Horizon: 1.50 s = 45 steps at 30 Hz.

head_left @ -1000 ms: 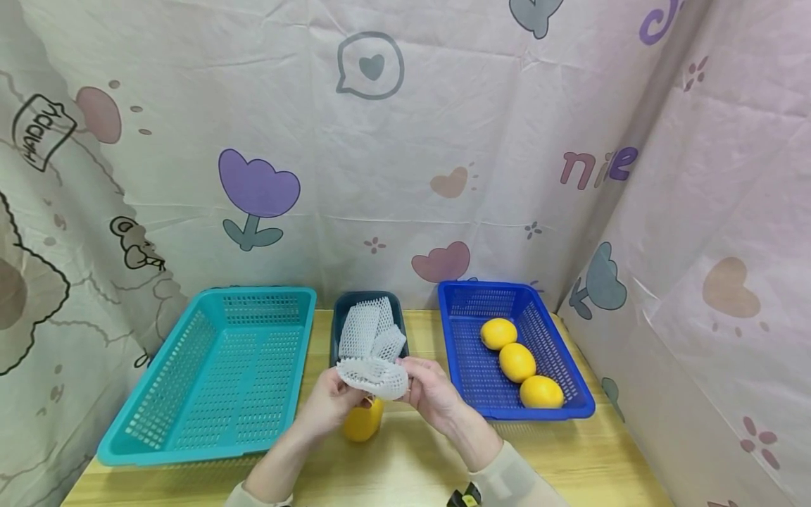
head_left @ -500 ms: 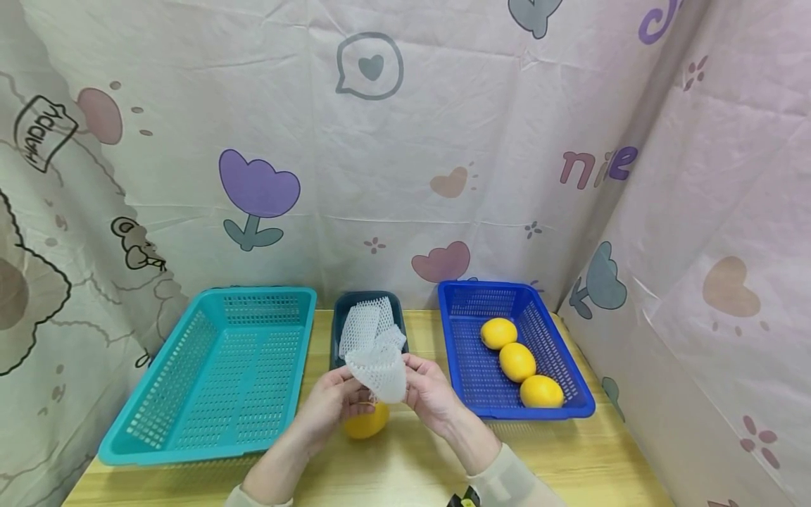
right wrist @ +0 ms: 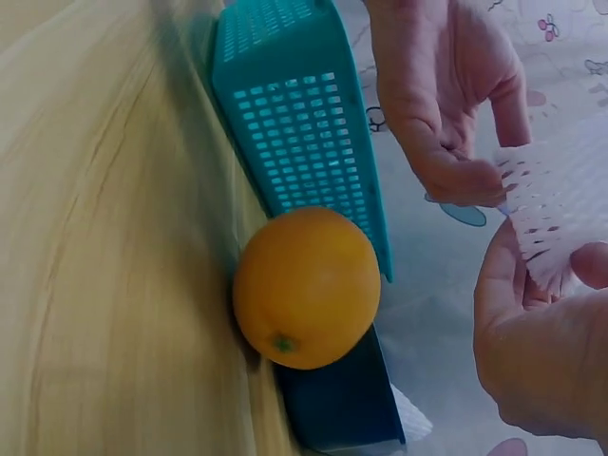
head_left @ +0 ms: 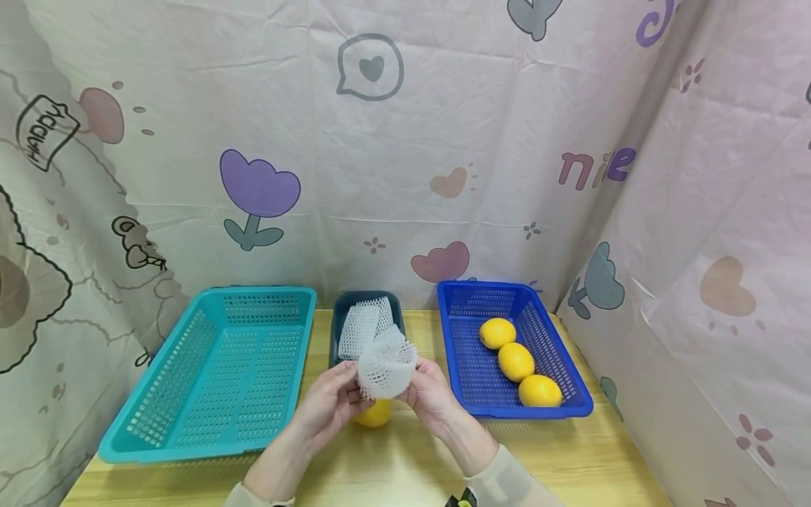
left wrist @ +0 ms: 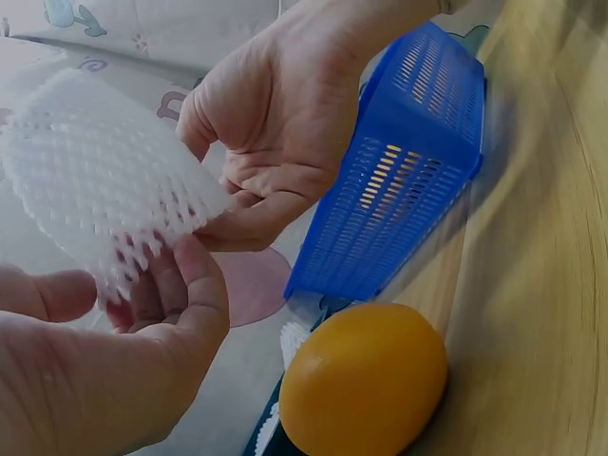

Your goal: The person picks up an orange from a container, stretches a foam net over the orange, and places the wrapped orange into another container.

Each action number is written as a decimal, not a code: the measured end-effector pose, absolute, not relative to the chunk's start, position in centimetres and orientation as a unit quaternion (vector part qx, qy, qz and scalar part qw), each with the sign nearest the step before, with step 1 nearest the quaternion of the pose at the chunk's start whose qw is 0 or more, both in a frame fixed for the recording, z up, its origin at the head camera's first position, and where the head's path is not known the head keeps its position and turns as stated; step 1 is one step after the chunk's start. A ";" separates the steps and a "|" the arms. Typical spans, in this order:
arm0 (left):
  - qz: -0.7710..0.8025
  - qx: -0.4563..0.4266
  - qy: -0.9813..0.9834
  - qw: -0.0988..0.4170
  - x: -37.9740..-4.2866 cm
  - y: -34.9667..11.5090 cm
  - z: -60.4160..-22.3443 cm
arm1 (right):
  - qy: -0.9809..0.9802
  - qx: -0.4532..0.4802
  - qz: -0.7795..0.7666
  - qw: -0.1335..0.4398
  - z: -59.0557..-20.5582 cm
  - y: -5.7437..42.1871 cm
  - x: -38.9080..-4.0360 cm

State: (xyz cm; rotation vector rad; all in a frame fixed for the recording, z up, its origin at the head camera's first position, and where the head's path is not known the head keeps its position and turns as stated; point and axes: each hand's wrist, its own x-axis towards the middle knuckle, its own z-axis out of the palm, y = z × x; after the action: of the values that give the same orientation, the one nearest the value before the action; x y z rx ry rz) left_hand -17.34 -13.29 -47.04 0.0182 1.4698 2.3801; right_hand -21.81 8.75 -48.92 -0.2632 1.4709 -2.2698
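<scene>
A white foam fruit net (head_left: 388,366) is held up between both hands, its mouth spread. My left hand (head_left: 331,401) pinches its left edge, and my right hand (head_left: 434,396) pinches the right edge. The left wrist view has the foam net (left wrist: 104,171) stretched out above the table, with the fingertips of both hands on its rim. Beneath it an orange (head_left: 374,414) stands on the table, partly covered by the net and left fingers in the head view. In the right wrist view the whole orange (right wrist: 307,288) shows, its green stem spot toward the camera.
Behind the hands a small dark box (head_left: 338,306) contains more white foam nets (head_left: 362,325). To the left stands a teal basket (head_left: 209,454). On the right is a blue basket (head_left: 453,338) with three yellow-orange fruits (head_left: 517,362). A printed cloth (head_left: 380,176) hangs behind.
The foam net has turned and shifted slightly right, its mouth more upright and opened wider. Both hands have moved a little with it. More of the orange is covered in the head view.
</scene>
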 end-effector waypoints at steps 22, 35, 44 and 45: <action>0.834 -0.050 0.530 0.144 -17.9 -13.2 -48.3 | 0.387 -0.080 -0.867 0.303 -48.7 8.4 -22.1; 0.866 -0.025 0.472 0.161 -18.1 -14.2 -48.9 | 0.429 -0.058 -0.834 0.341 -49.3 8.0 -21.9; 0.832 -0.063 0.539 0.121 -18.1 -13.7 -49.1 | 0.520 -0.074 -0.786 0.326 -50.0 7.8 -21.6; 0.825 -0.069 0.550 0.114 -18.2 -13.7 -49.2 | 0.527 -0.073 -0.783 0.321 -50.0 7.8 -21.6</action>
State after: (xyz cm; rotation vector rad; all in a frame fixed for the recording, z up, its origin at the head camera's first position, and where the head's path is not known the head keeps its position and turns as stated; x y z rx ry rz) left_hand -18.16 -13.69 -49.22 -0.2035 1.6121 2.4184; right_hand -21.62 7.80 -50.04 -0.1914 1.3847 -2.0577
